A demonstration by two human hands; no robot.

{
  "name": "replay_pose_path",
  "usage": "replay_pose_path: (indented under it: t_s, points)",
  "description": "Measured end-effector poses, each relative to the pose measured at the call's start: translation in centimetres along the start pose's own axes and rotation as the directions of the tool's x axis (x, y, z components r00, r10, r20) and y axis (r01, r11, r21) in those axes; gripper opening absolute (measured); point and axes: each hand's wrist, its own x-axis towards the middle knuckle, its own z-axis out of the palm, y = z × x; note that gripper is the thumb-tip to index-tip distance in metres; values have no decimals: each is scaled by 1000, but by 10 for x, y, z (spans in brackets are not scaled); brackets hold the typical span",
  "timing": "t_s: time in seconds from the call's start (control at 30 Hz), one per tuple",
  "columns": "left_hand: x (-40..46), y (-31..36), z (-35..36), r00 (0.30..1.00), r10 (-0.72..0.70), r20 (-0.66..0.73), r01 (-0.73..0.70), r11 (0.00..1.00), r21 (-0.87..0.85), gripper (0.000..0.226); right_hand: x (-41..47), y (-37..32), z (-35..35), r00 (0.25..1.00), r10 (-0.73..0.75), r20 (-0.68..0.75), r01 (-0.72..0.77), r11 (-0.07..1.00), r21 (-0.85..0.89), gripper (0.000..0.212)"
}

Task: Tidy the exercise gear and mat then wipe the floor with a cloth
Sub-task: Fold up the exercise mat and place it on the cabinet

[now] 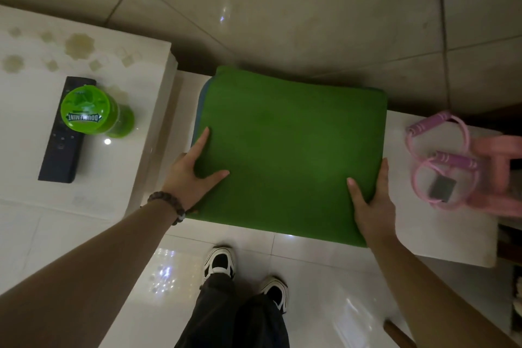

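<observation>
Both grips, left hand [195,167] and right hand [370,200], clasp the folded mat [291,150]; pink resistance band [443,161] lies beside.

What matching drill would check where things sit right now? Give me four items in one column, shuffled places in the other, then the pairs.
Items:
1. folded green mat
2. green canister
3. pink resistance band
4. dark remote

Places:
A. on the white surface at far right, beside a pink dumbbell
B. lying flat on the raised white top at left, partly under the canister
C. between the left hand and right hand, held at its side edges
D. standing on the raised white top at left, over the remote's far end

Pairs: 1-C, 2-D, 3-A, 4-B
</observation>
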Motion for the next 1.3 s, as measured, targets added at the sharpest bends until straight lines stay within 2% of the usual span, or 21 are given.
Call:
replay_pose_path:
  t_s: [0.17,0.3,0.37,0.47,0.5,0.57,0.67,0.77,0.9,0.97,1.03,1.13,1.3]
  points:
    - [-3,-9,-11,997,21,-72,-20,1000,12,90,-5,-6,12,997,-53,-63,54,998,15,77]
    - [2,-9,-5,999,-38,7,36,976,213,88,3,2,23,1000,8,-14,-10,997,-81,79]
    - [3,-6,-1,999,-37,-17,41,926,375,86,4,1,25,999,10,-43,-18,982,-187,79]
    - [-2,0,6,980,146,-133,-30,776,630,74,-4,-10,29,963,-214,-164,104,857,-504,71]
    - [-6,2,12,963,237,-129,-87,725,684,69,-9,-17,34,940,-310,-140,173,791,-587,70]
    - [-13,5,29,924,381,-35,-232,629,742,66,-23,-34,54,900,-437,11,332,668,-666,73]
    - [-19,0,57,899,426,101,-336,522,784,66,-38,-49,94,841,-479,252,502,515,-695,72]
    - [-12,-11,68,919,386,83,-281,493,823,66,-33,-39,113,856,-423,298,494,494,-715,71]
    - [-8,-16,71,908,415,65,-275,469,839,68,-30,-35,118,857,-414,307,494,493,-716,70]
    - [-7,-18,68,912,408,25,-245,497,832,70,-25,-35,107,846,-432,312,505,461,-729,67]
    - [-5,-20,64,926,375,-41,-187,549,815,73,-11,-27,83,870,-425,250,442,448,-777,67]
    - [-3,-23,65,933,353,-74,-153,574,805,75,13,-8,55,923,-370,107,299,514,-804,73]
    - [-2,-23,65,940,335,-68,-152,586,796,74,21,-9,55,925,-350,146,332,561,-759,72]
